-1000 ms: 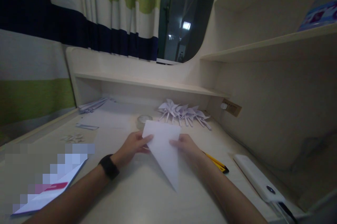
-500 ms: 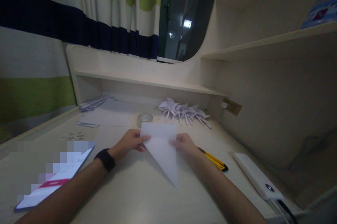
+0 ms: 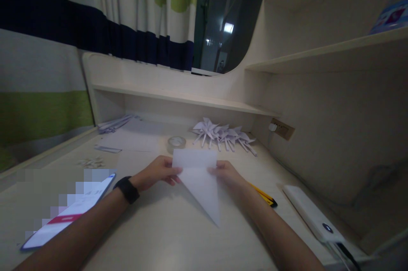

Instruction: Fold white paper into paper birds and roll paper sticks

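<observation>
both hands pinch top corners of folded white paper triangle (image 3: 200,182) on pale wooden desk (image 3: 165,237): left hand (image 3: 157,172) & right hand (image 3: 225,173) equally near, long axis pointing twd person.

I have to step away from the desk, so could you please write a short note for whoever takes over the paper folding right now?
Left hand: pinching the left edge of the white paper.
Right hand: pinching its right edge.
Paper: lying on the desk, folded to a long triangle pointing toward you, with a strip across the top.
Done: a row of folded paper pieces sits at the back, beside a tape roll.
Left: this sheet is only partly folded compared with those.
Nearby: yellow utility knife by the right wrist, phone at left.
</observation>
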`<move>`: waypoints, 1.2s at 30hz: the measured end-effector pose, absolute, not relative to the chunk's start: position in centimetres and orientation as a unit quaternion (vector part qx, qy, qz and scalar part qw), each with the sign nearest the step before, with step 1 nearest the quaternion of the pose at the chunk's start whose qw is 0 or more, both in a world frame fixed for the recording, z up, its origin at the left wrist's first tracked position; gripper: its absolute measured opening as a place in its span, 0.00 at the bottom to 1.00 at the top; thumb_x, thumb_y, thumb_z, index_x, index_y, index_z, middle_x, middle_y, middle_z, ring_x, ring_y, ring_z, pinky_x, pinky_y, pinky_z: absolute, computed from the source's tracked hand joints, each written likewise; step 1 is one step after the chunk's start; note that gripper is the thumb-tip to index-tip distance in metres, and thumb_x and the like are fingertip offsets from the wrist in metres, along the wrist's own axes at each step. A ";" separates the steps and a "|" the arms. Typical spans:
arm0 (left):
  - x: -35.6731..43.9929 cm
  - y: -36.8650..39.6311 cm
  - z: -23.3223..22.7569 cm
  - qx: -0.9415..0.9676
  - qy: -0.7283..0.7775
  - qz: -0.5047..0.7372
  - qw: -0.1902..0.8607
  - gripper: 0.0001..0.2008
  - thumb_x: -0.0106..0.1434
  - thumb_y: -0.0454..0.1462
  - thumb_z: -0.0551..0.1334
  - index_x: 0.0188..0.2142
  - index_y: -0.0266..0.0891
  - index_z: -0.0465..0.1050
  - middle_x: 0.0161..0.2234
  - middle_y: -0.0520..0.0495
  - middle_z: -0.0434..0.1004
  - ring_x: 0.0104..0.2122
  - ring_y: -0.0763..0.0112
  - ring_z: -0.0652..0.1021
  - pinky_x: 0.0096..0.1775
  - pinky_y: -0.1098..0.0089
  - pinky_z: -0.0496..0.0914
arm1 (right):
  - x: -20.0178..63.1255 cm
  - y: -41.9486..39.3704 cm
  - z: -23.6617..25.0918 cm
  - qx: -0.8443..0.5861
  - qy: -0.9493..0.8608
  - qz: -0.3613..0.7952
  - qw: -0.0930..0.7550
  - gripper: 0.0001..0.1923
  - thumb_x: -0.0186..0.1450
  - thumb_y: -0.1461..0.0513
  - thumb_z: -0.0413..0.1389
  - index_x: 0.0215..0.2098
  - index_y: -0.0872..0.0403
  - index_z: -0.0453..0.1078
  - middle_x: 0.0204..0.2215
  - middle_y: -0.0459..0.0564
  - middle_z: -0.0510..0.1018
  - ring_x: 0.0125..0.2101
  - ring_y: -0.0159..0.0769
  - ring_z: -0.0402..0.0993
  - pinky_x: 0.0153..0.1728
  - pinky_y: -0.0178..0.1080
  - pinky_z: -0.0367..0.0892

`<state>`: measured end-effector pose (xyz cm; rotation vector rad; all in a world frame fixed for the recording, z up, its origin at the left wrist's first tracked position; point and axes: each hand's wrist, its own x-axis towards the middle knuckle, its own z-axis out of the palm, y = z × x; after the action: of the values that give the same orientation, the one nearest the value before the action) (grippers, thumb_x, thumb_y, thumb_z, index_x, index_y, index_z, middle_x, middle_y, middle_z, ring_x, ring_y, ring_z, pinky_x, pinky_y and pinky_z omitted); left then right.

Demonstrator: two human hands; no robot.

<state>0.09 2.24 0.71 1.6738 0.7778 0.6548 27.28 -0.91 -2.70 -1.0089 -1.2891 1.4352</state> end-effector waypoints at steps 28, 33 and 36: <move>-0.3 2.3 1.1 0.627 0.238 0.295 0.680 0.16 0.58 0.39 0.66 0.45 0.35 0.75 0.40 0.39 0.79 0.37 0.64 0.79 0.36 0.68 0.73 | 27.1 -1.8 -0.5 -0.411 -0.481 0.600 0.491 0.17 0.47 0.62 0.68 0.36 0.57 0.78 0.30 0.52 0.81 0.27 0.34 0.76 0.33 0.36 0.67; -0.3 2.0 1.3 0.655 0.247 0.294 0.650 0.14 0.57 0.39 0.67 0.42 0.35 0.76 0.39 0.40 0.80 0.36 0.64 0.79 0.38 0.66 0.73 | 27.1 -2.0 -0.2 -0.395 -0.491 0.603 0.489 0.20 0.47 0.62 0.67 0.39 0.57 0.78 0.34 0.54 0.81 0.30 0.38 0.77 0.36 0.39 0.69; -0.2 1.8 1.6 0.647 0.261 0.291 0.655 0.16 0.56 0.37 0.67 0.44 0.35 0.76 0.38 0.39 0.80 0.36 0.63 0.79 0.37 0.66 0.73 | 27.2 -1.9 -0.2 -0.413 -0.493 0.591 0.488 0.15 0.47 0.64 0.65 0.35 0.56 0.79 0.34 0.54 0.81 0.30 0.37 0.77 0.35 0.38 0.69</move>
<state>-0.16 1.80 1.59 1.4670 0.5914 0.6609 27.20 -1.92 -0.17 -1.0034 -1.1982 1.4359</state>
